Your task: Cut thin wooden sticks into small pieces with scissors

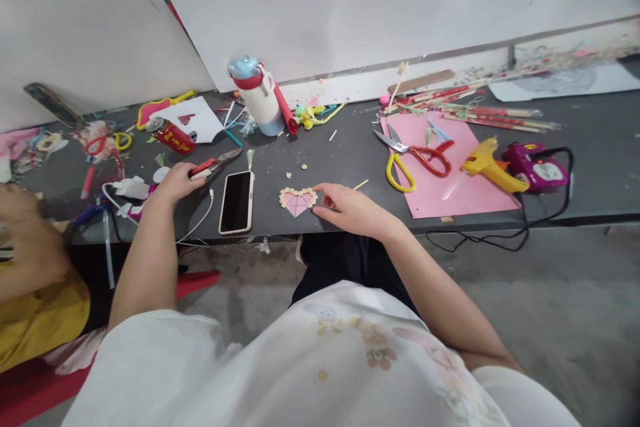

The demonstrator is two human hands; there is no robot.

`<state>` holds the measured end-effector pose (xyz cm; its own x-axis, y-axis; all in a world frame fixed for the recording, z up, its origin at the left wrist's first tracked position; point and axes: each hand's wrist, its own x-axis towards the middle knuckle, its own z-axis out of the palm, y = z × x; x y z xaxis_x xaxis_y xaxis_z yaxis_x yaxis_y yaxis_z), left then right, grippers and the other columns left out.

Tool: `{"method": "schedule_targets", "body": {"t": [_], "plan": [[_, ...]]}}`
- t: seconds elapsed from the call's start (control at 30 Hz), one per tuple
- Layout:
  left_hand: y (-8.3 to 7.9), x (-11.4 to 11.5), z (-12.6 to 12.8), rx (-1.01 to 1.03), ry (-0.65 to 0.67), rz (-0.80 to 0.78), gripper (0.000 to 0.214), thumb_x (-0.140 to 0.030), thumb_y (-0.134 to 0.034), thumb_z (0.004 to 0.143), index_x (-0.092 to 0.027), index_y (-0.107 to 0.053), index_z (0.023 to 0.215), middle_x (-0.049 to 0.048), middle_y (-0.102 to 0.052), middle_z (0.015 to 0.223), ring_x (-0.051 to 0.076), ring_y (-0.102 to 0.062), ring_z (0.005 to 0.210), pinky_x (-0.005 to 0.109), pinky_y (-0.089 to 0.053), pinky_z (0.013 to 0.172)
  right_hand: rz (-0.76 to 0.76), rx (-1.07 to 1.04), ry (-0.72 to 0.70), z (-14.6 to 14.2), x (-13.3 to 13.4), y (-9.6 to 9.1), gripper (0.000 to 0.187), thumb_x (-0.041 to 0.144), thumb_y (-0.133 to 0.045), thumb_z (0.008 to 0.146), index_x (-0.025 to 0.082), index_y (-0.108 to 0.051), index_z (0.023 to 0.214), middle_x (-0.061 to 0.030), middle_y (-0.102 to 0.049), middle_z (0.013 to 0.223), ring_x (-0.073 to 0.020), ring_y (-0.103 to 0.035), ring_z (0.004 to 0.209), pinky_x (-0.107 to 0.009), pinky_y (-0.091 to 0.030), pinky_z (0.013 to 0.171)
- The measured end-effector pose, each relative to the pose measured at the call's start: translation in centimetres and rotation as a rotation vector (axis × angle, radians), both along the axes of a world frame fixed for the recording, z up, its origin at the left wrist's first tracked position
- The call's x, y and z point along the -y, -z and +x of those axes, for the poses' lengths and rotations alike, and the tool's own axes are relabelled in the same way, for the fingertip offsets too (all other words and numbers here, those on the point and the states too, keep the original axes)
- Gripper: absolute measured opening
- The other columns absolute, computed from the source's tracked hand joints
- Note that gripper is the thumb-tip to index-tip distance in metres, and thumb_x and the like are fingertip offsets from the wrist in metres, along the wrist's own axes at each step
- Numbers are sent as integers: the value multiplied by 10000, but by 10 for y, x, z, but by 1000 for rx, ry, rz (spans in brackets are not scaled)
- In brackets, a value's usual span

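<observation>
A pink heart (pixel 297 201) edged with small pale pieces lies near the front edge of the dark table (pixel 345 160). My right hand (pixel 349 205) rests beside it, fingertips touching its right edge, fingers loosely curled with nothing in them. My left hand (pixel 176 181) is closed around the red handles of a pair of snips (pixel 216 165), to the left of a phone (pixel 237 201) lying face up. A white cable (pixel 197 223) runs under that hand.
A pink sheet (pixel 450 180) holds yellow-and-red scissors (pixel 413 155) and a yellow glue gun (pixel 487 165); a purple device (pixel 535 167) sits beside it. A white bottle (pixel 260 97) and red can (pixel 170 135) stand behind. Another person's hand (pixel 25 233) is at the left edge.
</observation>
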<state>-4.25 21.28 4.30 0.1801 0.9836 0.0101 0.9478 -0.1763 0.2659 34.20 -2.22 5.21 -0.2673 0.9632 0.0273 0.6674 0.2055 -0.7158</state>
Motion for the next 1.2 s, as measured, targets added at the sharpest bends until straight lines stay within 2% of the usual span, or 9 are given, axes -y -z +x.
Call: {"method": "schedule_targets", "body": {"t": [0.17,0.3,0.43,0.6,0.77,0.9,1.0,1.1,1.2], "plan": [[3,4,-12,-102,69,-25,421,-588,-668,699,-198,-546,800,-23,-458,711,129,-362,693,271,-379,731,-2,-23,5,0,1,6,369,354,-520,916,155,-533,1226,-74,-660,922,-186,-610,830,-286,-438,725],[-2,14,-22,-127,106,7,338,-504,-654,761,-202,-530,845,-18,-426,749,129,-363,712,316,-403,829,-28,-61,25,1,1,12,347,338,-520,911,163,-549,1209,-64,-663,901,-173,-605,793,-279,-433,707],[-12,36,-11,-105,179,94,262,-429,-620,810,-203,-513,890,-1,-448,827,146,-405,817,341,-410,913,-53,-148,59,-5,0,22,343,306,-528,896,150,-556,1200,-48,-651,851,-159,-594,752,-277,-437,697],[-18,73,51,-14,223,171,266,-311,-638,765,-195,-530,979,54,-502,988,220,-488,982,358,-432,896,-108,-363,126,-16,0,35,371,309,-549,873,144,-563,1205,-38,-643,835,-146,-582,728,-288,-464,715],[-9,107,134,82,333,171,275,-290,-617,772,-183,-545,1015,80,-521,1023,241,-538,998,360,-449,874,-222,-605,225,-22,-4,43,302,298,-550,871,144,-601,1126,-53,-656,847,-147,-599,748,-306,-490,723],[3,129,187,177,436,144,284,-266,-617,781,-188,-533,1040,79,-526,1037,225,-554,989,349,-455,865,-269,-823,458,-19,-9,44,261,303,-608,837,158,-604,1053,-14,-625,770,-123,-591,663,-280,-486,660],[11,145,218,250,482,112,285,-277,-620,788,-204,-526,1047,68,-528,1043,217,-560,970,348,-461,842,-259,-980,617,-14,-11,42,210,322,-623,826,170,-596,968,15,-600,722,-97,-580,624,-242,-481,623],[18,160,243,305,520,96,292,-288,-617,798,-192,-525,1058,78,-532,1056,218,-550,996,348,-459,862,-228,-1043,663,-7,-8,40,178,314,-646,804,170,-589,891,23,-607,714,-79,-572,610,-216,-471,605],[24,170,259,346,539,94,298,-298,-617,803,-183,-525,1063,84,-534,1062,216,-542,1011,339,-455,876,-229,-1093,710,1,0,39,185,303,-652,796,178,-568,904,30,-607,721,-74,-574,621,-205,-477,607]]}}
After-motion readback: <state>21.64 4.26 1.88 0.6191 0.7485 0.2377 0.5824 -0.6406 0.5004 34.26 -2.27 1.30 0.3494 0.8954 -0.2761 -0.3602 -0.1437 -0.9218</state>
